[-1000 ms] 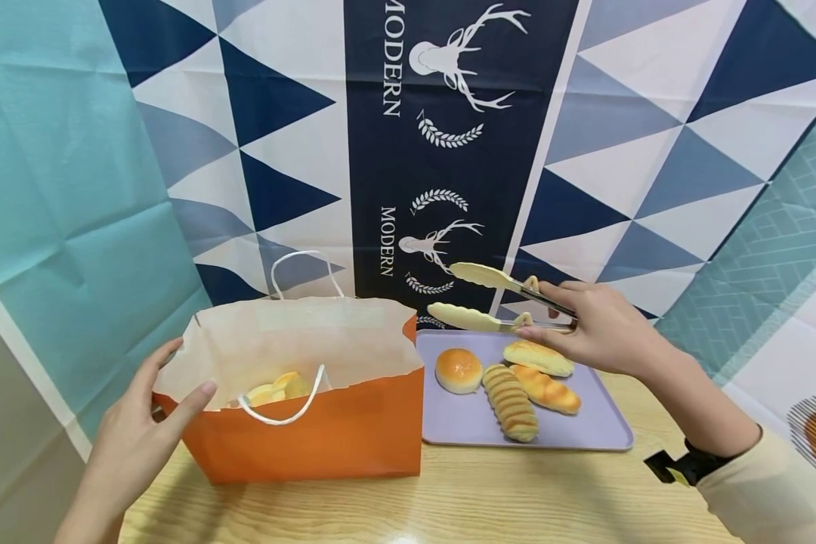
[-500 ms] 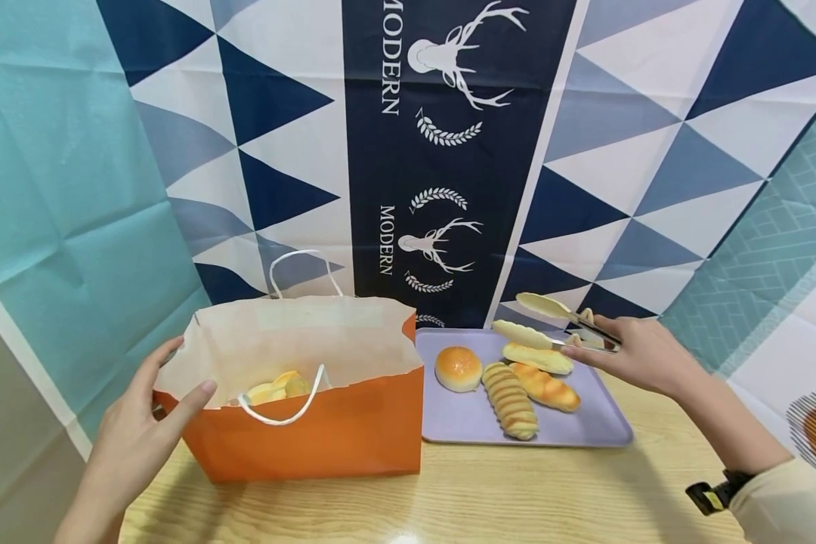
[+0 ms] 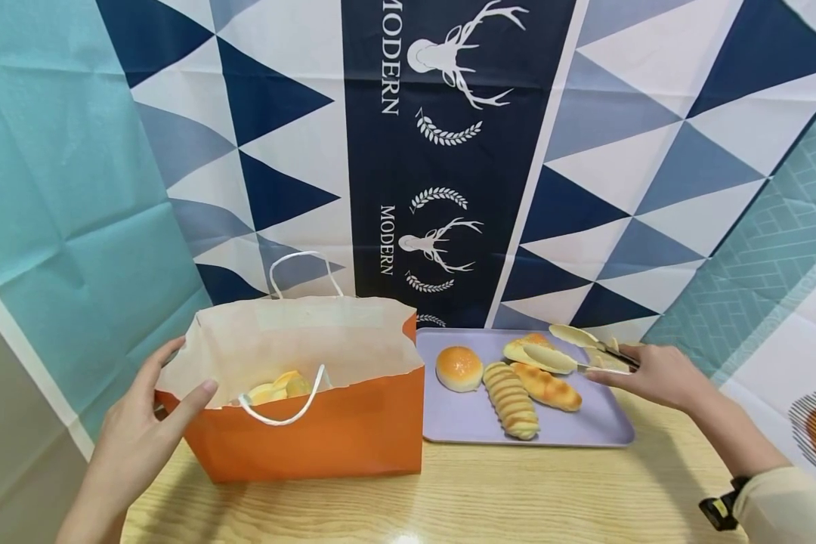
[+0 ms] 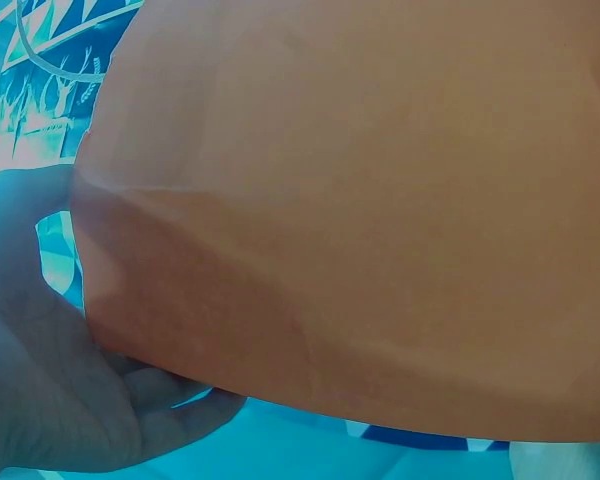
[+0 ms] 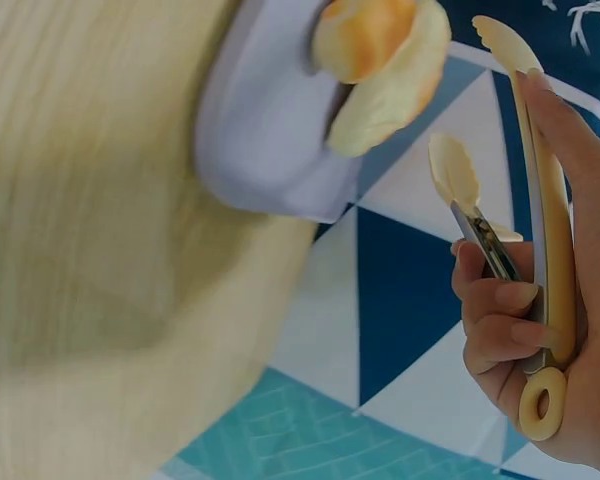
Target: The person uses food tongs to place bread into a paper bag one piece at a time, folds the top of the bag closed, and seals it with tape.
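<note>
An orange paper bag (image 3: pixel 313 442) with white rope handles stands open on the left, yellow pieces (image 3: pixel 279 387) visible inside. My left hand (image 3: pixel 132 423) holds its left side by the rim, the thumb at the front and the other fingers around the side. In the left wrist view the bag's side (image 4: pixel 360 220) fills most of the picture. With my right hand (image 3: pixel 659 378) I grip cream-tipped tongs (image 3: pixel 549 359), spread apart. Their tips are at the long bread roll (image 3: pixel 527 344) at the tray's back; contact cannot be told.
A lilac tray (image 3: pixel 449 427) lies right of the bag. On it are a round bun (image 3: pixel 459 368), a ridged roll (image 3: pixel 510 400) and a twisted orange-yellow loaf (image 3: pixel 557 391). A patterned cloth (image 3: pixel 449 166) hangs behind the wooden table (image 3: pixel 483 491).
My right hand has carried the tongs right and down, from above the tray's back left to the long roll. My left hand and the bag stay in place.
</note>
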`<state>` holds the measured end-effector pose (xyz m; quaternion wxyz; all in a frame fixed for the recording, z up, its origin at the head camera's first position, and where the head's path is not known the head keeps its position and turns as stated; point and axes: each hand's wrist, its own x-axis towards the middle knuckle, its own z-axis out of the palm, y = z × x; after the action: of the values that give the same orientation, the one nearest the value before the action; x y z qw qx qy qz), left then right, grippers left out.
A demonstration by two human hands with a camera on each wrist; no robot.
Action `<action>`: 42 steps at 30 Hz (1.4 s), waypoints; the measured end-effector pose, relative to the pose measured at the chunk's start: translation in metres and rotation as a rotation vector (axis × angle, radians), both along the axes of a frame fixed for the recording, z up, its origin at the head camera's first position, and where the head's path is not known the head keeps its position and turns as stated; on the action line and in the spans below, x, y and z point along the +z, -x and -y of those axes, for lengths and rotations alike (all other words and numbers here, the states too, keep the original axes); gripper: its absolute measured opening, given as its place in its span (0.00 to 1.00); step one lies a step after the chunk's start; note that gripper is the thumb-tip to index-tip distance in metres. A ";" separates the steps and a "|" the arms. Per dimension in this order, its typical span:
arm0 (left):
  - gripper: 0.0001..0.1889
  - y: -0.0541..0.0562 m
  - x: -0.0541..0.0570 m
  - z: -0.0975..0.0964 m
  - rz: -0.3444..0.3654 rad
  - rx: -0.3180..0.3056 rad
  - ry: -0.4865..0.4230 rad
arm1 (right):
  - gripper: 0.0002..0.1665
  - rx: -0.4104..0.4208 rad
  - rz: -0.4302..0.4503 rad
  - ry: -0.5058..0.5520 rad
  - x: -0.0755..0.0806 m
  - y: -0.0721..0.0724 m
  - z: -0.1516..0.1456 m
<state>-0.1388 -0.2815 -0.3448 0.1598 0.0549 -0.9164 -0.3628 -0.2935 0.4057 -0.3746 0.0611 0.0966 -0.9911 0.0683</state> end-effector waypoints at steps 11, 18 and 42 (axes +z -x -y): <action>0.44 0.000 0.001 0.000 0.004 0.003 0.008 | 0.64 -0.027 0.065 0.020 -0.023 0.006 -0.016; 0.44 0.000 0.002 -0.001 0.014 0.000 0.010 | 0.63 -0.034 0.078 0.034 -0.033 0.012 -0.020; 0.44 0.000 0.001 -0.001 0.014 0.007 0.016 | 0.55 0.006 0.083 0.054 -0.044 0.017 -0.021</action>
<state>-0.1392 -0.2810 -0.3435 0.1553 0.0595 -0.9201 -0.3545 -0.3104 0.4271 -0.4189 0.0225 0.0951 -0.9902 0.0994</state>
